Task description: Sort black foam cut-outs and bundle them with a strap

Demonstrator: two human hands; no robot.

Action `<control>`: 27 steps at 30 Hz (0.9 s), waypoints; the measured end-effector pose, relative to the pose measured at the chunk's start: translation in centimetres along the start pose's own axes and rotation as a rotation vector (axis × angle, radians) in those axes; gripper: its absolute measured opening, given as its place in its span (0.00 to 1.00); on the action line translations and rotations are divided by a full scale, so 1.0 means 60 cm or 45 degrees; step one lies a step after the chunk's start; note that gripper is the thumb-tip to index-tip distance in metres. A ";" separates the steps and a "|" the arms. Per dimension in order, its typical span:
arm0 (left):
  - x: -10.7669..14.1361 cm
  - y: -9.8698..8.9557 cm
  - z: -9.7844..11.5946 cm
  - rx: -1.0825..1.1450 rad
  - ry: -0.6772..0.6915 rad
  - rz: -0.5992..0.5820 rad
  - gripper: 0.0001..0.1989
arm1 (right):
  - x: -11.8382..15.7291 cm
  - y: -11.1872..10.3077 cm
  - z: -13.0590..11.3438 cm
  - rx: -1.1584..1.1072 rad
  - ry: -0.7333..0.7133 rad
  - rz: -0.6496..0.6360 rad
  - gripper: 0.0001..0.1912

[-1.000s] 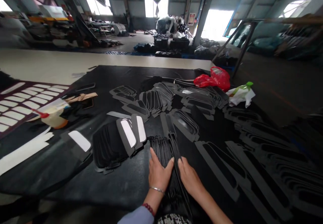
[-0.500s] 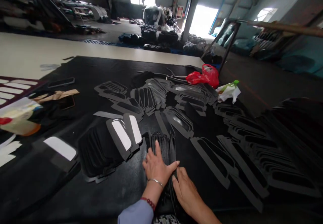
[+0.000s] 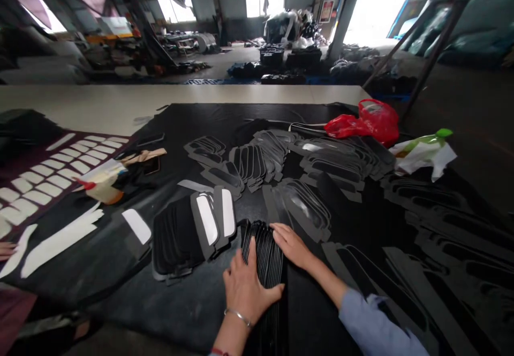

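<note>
A bundle of thin black strips (image 3: pixel 267 259) stands on the black-covered table, running toward me between my hands. My left hand (image 3: pixel 249 286) lies on its left part with fingers and thumb spread wide. At the bundle's far right corner, my right hand (image 3: pixel 289 243) touches the strips with its fingertips, fingers stretched out. Left of the bundle is a fanned stack of black pieces (image 3: pixel 172 238), with two white-topped pieces (image 3: pixel 208 219) at its right side. A single white-topped piece (image 3: pixel 137 226) lies farther left. Grey and black rounded pieces (image 3: pixel 303 203) lie beyond the bundle.
A red bag (image 3: pixel 377 121) and a white-green bag (image 3: pixel 425 150) sit at the back right. At left are a glue bottle (image 3: pixel 104 191), white strips (image 3: pixel 60 241) and rows of white pieces (image 3: pixel 48 187). Another person's hand (image 3: pixel 6 250) shows at the left edge.
My right hand has moved away from me along the bundle, from its near right side to its far right corner. The view has swung left, bringing the other person's hand into sight.
</note>
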State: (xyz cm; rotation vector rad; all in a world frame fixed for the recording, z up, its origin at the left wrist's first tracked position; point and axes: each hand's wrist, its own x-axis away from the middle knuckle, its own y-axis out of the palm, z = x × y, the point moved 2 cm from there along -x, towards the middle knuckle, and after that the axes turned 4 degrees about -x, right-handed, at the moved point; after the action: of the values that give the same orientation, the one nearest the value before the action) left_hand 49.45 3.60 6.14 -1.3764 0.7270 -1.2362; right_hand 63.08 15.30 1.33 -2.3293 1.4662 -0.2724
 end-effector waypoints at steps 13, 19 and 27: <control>0.029 0.011 0.026 0.085 -0.207 -0.059 0.50 | -0.073 0.065 -0.058 0.191 -0.325 -0.593 0.23; 0.029 0.012 0.021 0.184 -0.239 -0.065 0.55 | -0.027 -0.015 -0.031 0.131 -0.110 -0.091 0.23; 0.037 0.009 0.029 0.246 -0.114 -0.136 0.61 | 0.174 0.037 0.057 -0.367 0.565 0.284 0.23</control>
State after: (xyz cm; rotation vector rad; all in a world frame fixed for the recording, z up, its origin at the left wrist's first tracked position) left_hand 51.79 1.99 6.46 -1.3149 0.4644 -1.2841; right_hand 67.07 5.77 -3.07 -2.3940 2.0823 -0.5790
